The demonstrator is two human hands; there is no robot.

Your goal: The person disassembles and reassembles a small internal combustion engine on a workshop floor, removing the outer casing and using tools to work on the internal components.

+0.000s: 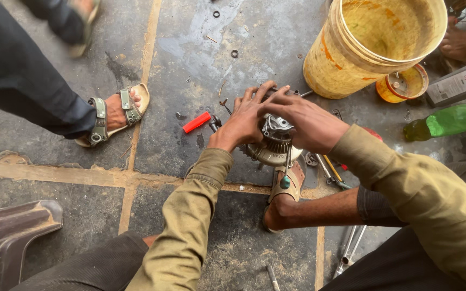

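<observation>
A round metal engine part [274, 144] with a toothed rim sits on the stone floor, just beyond my sandalled foot [287, 186]. My left hand [245, 117] rests on its left side, fingers spread over the top. My right hand [302, 119] covers the right and top of the part, fingers crossing over the left hand's fingertips. Both hands press on or grip the part. A tool with a green bead handle [285, 181] lies against the part by my foot.
A yellow bucket [370, 46] stands at the back right beside a small yellow can [403, 83], a green bottle [449, 121] and an oil container [459, 81]. A red-handled tool [197, 122] lies left. Another person's sandalled foot [115, 114] stands nearby. Wrenches [349, 249] lie near my knee.
</observation>
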